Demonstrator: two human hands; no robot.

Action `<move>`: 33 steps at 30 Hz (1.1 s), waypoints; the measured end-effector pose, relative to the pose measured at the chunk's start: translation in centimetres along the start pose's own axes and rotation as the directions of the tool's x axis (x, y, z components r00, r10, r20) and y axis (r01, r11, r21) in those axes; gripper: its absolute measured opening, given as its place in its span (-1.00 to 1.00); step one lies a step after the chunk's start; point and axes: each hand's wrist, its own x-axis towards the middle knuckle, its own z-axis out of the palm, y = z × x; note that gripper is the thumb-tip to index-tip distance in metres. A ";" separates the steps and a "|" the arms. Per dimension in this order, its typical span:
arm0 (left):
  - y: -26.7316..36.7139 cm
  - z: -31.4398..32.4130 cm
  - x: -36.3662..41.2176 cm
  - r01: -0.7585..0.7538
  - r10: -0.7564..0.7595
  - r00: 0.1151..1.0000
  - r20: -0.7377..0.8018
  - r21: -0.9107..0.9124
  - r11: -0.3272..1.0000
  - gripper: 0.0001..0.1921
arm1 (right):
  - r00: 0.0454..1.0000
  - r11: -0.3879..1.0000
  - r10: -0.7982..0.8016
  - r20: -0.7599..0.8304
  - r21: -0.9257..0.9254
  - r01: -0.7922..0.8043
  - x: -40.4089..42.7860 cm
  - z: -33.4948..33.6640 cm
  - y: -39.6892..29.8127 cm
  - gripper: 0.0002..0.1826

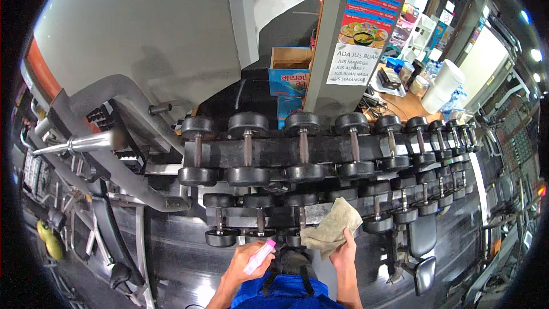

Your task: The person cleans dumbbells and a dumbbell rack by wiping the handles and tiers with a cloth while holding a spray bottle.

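My left hand (248,265) is closed around a small bottle (259,256), white and pink with a pink cap, held tilted in front of my blue garment. A folded greyish-beige cloth (332,227) is gripped by my right hand (345,251), its upper part spread out over the lower row of the rack. Before me stands a two-tier rack of black round-headed dumbbells; both hands are at the near side of its lower row. One upper-row dumbbell (303,146) lies beyond the cloth, and a lower-row dumbbell (260,216) is just past the bottle. The cloth partly covers the lower row.
A grey-framed weight machine (124,171) with a metal bar stands at left. Behind the rack are open cardboard boxes (289,81), a pillar with posters (332,90), and a wooden counter (392,105) with containers. A padded bench (422,240) sits at right.
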 end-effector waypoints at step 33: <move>-15.2 4.2 31.9 0.525 -0.522 0.849 0.079 -0.228 0.820 -0.90 | 0.971 0.969 -0.232 0.062 -0.076 0.236 19.6 11.7 -8.8 -0.51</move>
